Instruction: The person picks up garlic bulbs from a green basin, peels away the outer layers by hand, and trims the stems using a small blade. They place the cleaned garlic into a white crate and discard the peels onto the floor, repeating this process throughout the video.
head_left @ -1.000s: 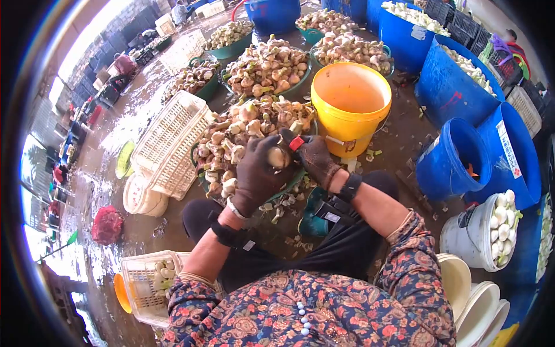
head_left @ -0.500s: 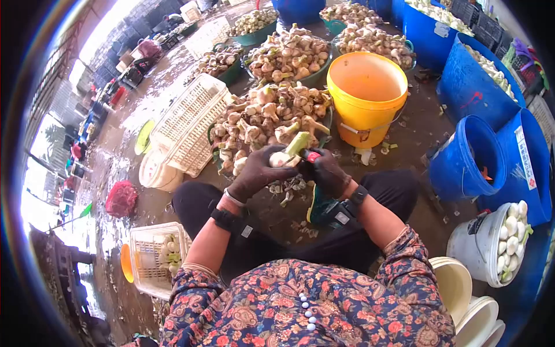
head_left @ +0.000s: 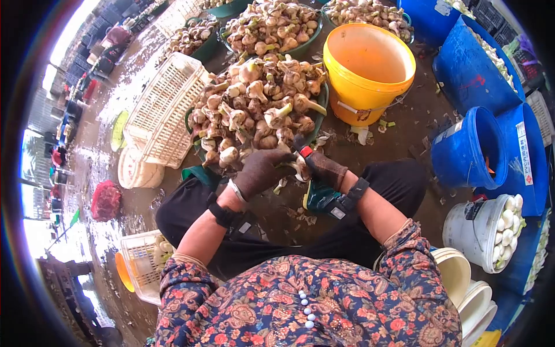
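Both hands wear dark gloves and meet in front of the heaped garlic bulbs in a green basin. My left hand is closed around a garlic bulb, mostly covered by the fingers. On its right, my right hand is wrapped round a tool with a red part; its working end is hard to make out beside the bulb. Trimmings lie on the wet floor below the hands.
A yellow bucket stands right of the heap, blue buckets and a white bucket of peeled bulbs farther right. White crates stand left. More garlic basins are behind.
The view has tilted down, so the surroundings sit higher. The bulb with a thick green stem seen between my hands is no longer visible there; a smaller, partly hidden bulb is between them.
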The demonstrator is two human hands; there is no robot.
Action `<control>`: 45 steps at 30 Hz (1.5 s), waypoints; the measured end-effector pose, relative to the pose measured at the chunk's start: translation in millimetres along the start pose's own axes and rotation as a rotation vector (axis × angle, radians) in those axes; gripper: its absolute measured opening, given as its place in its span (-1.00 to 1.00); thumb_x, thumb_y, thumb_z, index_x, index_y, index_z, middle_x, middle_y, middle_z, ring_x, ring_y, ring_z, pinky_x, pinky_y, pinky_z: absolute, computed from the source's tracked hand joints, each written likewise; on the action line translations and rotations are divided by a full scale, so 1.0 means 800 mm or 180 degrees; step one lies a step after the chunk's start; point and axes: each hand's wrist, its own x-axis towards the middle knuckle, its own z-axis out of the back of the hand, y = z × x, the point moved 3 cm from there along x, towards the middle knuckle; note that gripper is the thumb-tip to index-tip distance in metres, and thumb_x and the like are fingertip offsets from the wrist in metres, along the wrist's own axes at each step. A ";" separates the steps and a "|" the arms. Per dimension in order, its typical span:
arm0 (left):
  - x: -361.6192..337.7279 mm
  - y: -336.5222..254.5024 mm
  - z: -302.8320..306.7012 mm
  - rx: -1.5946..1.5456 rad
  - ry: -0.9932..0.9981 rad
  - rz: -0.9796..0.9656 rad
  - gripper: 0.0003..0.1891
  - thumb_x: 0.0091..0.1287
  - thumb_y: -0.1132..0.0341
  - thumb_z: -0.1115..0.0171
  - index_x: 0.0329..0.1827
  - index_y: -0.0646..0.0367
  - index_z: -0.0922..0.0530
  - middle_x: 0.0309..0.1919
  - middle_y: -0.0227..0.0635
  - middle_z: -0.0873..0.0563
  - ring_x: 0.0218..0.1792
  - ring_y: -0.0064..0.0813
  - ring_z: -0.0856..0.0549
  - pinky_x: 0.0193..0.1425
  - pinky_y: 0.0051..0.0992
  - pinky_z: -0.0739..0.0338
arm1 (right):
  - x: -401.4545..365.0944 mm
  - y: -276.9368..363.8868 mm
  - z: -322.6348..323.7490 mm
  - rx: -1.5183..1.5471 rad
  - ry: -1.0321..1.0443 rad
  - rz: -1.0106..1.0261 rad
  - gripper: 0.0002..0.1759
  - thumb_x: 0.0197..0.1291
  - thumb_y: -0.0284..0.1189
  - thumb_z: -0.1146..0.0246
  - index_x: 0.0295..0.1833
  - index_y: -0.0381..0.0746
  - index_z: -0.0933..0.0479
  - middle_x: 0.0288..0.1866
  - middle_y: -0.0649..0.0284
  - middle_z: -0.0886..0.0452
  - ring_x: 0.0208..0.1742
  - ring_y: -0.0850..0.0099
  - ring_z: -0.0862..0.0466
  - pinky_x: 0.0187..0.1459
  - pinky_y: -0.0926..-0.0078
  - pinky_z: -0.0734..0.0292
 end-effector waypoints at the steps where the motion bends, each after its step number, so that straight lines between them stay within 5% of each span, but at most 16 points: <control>1: -0.004 0.001 -0.006 0.0072 -0.0473 -0.0163 -0.73 0.07 0.23 -0.41 -0.25 0.20 -0.65 -0.42 -0.24 -0.72 -0.36 -0.35 -0.70 -0.21 -0.37 -0.55 | 0.005 0.002 -0.001 -0.0621 0.0064 0.1012 -0.50 0.30 0.09 0.00 -0.24 -0.17 -0.46 -0.40 0.40 -0.46 -0.38 0.68 -0.38 -0.41 0.65 -0.30; 5: -0.016 0.041 -0.020 -0.1930 -0.0672 0.0900 -0.84 0.24 0.35 -0.27 -0.24 0.28 -0.62 -0.33 -0.30 -0.72 -0.34 -0.65 -0.60 -0.24 -0.58 -0.49 | -0.006 0.032 -0.019 -0.0404 0.0103 0.0573 -0.58 0.26 -0.14 -0.19 -0.01 -0.29 -0.45 -0.22 0.35 -0.51 -0.21 0.66 -0.44 -0.21 0.61 -0.41; 10: -0.032 0.059 -0.013 -0.4238 -0.0271 0.1385 -0.74 0.26 0.38 -0.24 -0.03 0.29 -0.54 -0.21 -0.30 -0.67 -0.20 -0.50 -0.66 -0.11 -0.57 -0.54 | -0.002 0.022 -0.030 0.0462 0.0453 0.0738 -0.53 0.25 -0.30 -0.21 0.19 -0.29 -0.37 0.00 0.30 -0.53 -0.02 0.59 -0.48 0.01 0.66 -0.41; 12: -0.053 0.068 -0.010 -0.0375 -0.1523 -0.0829 -0.65 0.17 0.41 -0.31 0.02 0.30 -0.51 -0.11 -0.12 -0.65 -0.06 -0.31 -0.65 0.01 -0.48 -0.53 | 0.007 0.010 -0.029 0.0620 0.0550 0.1204 -0.51 0.21 -0.39 -0.23 0.22 -0.30 -0.33 0.05 0.29 -0.50 0.00 0.58 -0.49 0.04 0.63 -0.42; 14: -0.060 0.080 -0.020 -0.0482 -0.1799 -0.1062 -0.60 0.10 0.46 -0.35 0.03 0.31 -0.50 -0.02 0.01 -0.60 0.06 -0.16 -0.60 0.11 -0.42 -0.49 | 0.016 -0.003 -0.028 0.1341 0.0630 0.0816 -0.42 0.12 -0.47 -0.28 0.27 -0.25 -0.29 0.12 0.22 -0.46 0.11 0.45 -0.47 0.13 0.50 -0.39; 17: -0.054 0.072 -0.012 -0.0413 -0.1568 -0.0774 -0.68 0.21 0.38 -0.26 0.00 0.29 -0.51 -0.10 -0.14 -0.65 -0.05 -0.32 -0.65 0.04 -0.47 -0.52 | -0.002 0.027 -0.039 -0.2706 -0.0663 0.2820 -0.37 -0.13 -0.49 -0.37 0.17 -0.11 -0.40 0.15 0.03 -0.39 0.27 0.11 -0.31 0.25 0.23 -0.28; 19: -0.043 0.088 -0.028 -0.4444 -0.0455 0.1227 -0.71 0.30 0.24 -0.18 -0.05 0.28 -0.53 -0.20 -0.31 -0.66 -0.15 -0.52 -0.63 -0.03 -0.52 -0.51 | 0.004 0.019 -0.042 -0.3058 -0.0614 0.2791 -0.44 -0.14 -0.48 -0.38 0.09 -0.12 -0.46 0.13 0.02 -0.40 0.26 0.11 -0.31 0.24 0.22 -0.27; 20: -0.042 0.083 -0.026 -0.4436 -0.0437 0.1218 -0.71 0.30 0.24 -0.18 -0.05 0.28 -0.53 -0.20 -0.31 -0.66 -0.15 -0.52 -0.63 -0.03 -0.52 -0.51 | 0.007 0.015 -0.045 -0.3397 -0.0575 0.2760 -0.51 -0.15 -0.46 -0.38 0.02 -0.13 -0.51 0.12 0.02 -0.40 0.25 0.10 -0.32 0.23 0.20 -0.27; 22: -0.045 0.066 -0.005 -0.3250 -0.1004 0.1261 -0.66 0.33 0.13 -0.15 -0.11 0.28 -0.59 -0.30 -0.40 -0.67 -0.25 -0.67 -0.58 -0.13 -0.61 -0.47 | 0.007 0.019 -0.045 -0.3156 -0.0985 0.3006 -0.70 -0.05 -0.44 -0.35 -0.13 -0.16 -0.56 -0.08 0.13 -0.52 0.02 0.21 -0.51 0.07 0.31 -0.43; 24: -0.060 0.053 0.016 -0.2902 -0.0981 0.1009 -0.73 0.31 0.24 -0.18 -0.12 0.29 -0.60 -0.24 -0.36 -0.67 -0.19 -0.63 -0.59 -0.08 -0.60 -0.47 | 0.041 -0.022 -0.002 0.1380 -0.1084 0.0787 -0.78 0.08 -0.32 -0.31 -0.17 -0.16 -0.58 -0.34 0.31 -0.59 -0.33 0.39 -0.59 -0.22 0.50 -0.52; 26: -0.071 0.039 0.013 -0.2392 -0.0442 -0.0387 -0.81 0.27 0.37 -0.20 -0.14 0.31 -0.60 -0.17 -0.31 -0.66 -0.13 -0.58 -0.60 -0.02 -0.58 -0.46 | 0.044 -0.028 0.032 0.0679 -0.1362 0.0946 -0.64 0.14 -0.08 -0.26 -0.22 -0.17 -0.60 -0.44 0.39 -0.63 -0.47 0.56 -0.58 -0.44 0.69 -0.42; 31: -0.106 0.063 -0.053 -0.1510 0.1388 0.0293 -0.89 0.17 0.43 -0.26 -0.27 0.24 -0.63 -0.21 -0.22 -0.66 -0.06 -0.38 -0.62 0.05 -0.46 -0.46 | 0.039 -0.010 0.007 0.1512 -0.0733 0.1345 -0.67 0.31 -0.19 -0.10 -0.09 -0.23 -0.55 -0.30 0.34 -0.64 -0.31 0.56 -0.61 -0.31 0.60 -0.54; 34: -0.114 0.075 -0.064 0.1032 0.2792 0.0786 -0.74 0.12 0.37 -0.33 -0.13 0.23 -0.59 -0.18 -0.21 -0.64 -0.14 -0.36 -0.65 0.00 -0.43 -0.50 | 0.028 -0.013 0.013 0.2069 -0.0475 0.0939 -0.66 0.32 -0.18 -0.10 -0.09 -0.24 -0.53 -0.27 0.35 -0.64 -0.30 0.57 -0.61 -0.31 0.60 -0.54; 36: -0.097 0.075 -0.043 -0.0102 0.0191 -0.0034 -0.54 0.06 0.30 -0.41 0.05 0.15 -0.52 -0.09 -0.20 -0.62 -0.23 -0.30 -0.68 -0.10 -0.39 -0.56 | 0.030 -0.019 0.007 0.2215 -0.0832 0.0791 -0.67 0.25 -0.15 -0.19 -0.17 -0.23 -0.56 -0.33 0.35 -0.62 -0.36 0.59 -0.58 -0.37 0.60 -0.51; 38: -0.061 0.063 -0.029 -0.1104 -0.1094 0.0392 -0.42 0.04 0.27 -0.43 0.17 0.04 -0.45 -0.04 -0.19 -0.59 -0.31 -0.29 -0.69 -0.19 -0.45 -0.59 | 0.031 -0.022 0.008 0.0973 -0.1445 0.0800 -0.62 0.13 -0.09 -0.30 -0.25 -0.22 -0.59 -0.39 0.35 -0.61 -0.46 0.59 -0.54 -0.42 0.58 -0.45; 45: -0.018 0.035 -0.028 -0.0249 -0.1474 -0.0599 -0.83 0.05 0.42 -0.34 -0.28 0.12 -0.58 -0.47 -0.23 -0.57 -0.41 -0.18 -0.62 -0.37 -0.37 -0.48 | 0.037 -0.035 0.003 0.0479 -0.2033 0.0200 -0.45 -0.03 0.04 -0.38 -0.33 -0.31 -0.59 -0.53 0.32 -0.56 -0.51 0.55 -0.52 -0.45 0.54 -0.40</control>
